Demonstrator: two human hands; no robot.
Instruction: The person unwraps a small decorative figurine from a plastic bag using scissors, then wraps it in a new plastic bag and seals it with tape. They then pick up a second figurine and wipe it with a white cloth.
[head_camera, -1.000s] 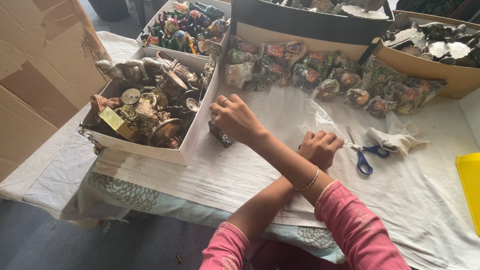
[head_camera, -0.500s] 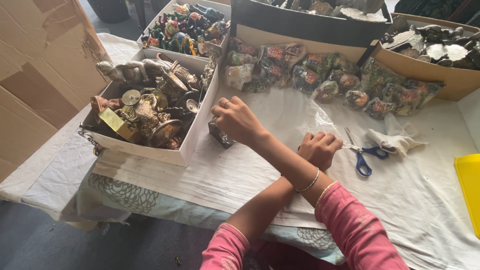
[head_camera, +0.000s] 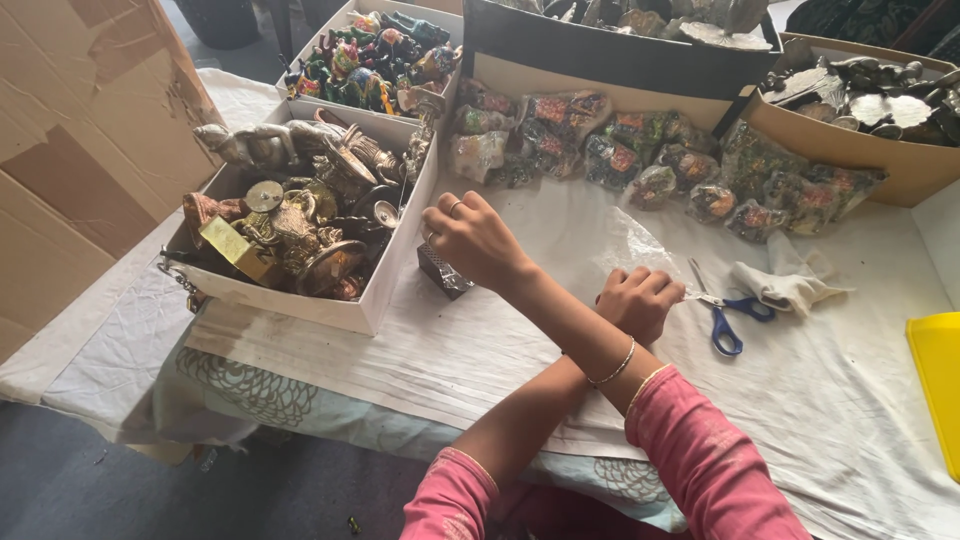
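Observation:
My arms are crossed over the white cloth-covered table (head_camera: 820, 420). My right hand (head_camera: 470, 238) reaches left to the rim of a white box of metal trinkets (head_camera: 385, 290). Its fingers are loosely curled and hold nothing I can see. It hovers just above a small foil-wrapped block (head_camera: 445, 272). My left hand (head_camera: 640, 300) lies further right as a fist, closed on the near edge of a clear plastic sheet (head_camera: 630, 250). Blue-handled scissors (head_camera: 720, 318) lie just right of that fist.
A crumpled white cloth (head_camera: 790, 285) lies by the scissors. A row of plastic-wrapped figurines (head_camera: 650, 160) lines the back, with more boxes of figures (head_camera: 370, 60) and metal pieces (head_camera: 870, 110) behind. Cardboard (head_camera: 70, 150) stands left and a yellow tray (head_camera: 940, 380) right.
Both hands stay about where they were. My right hand has crept slightly toward the white box's rim.

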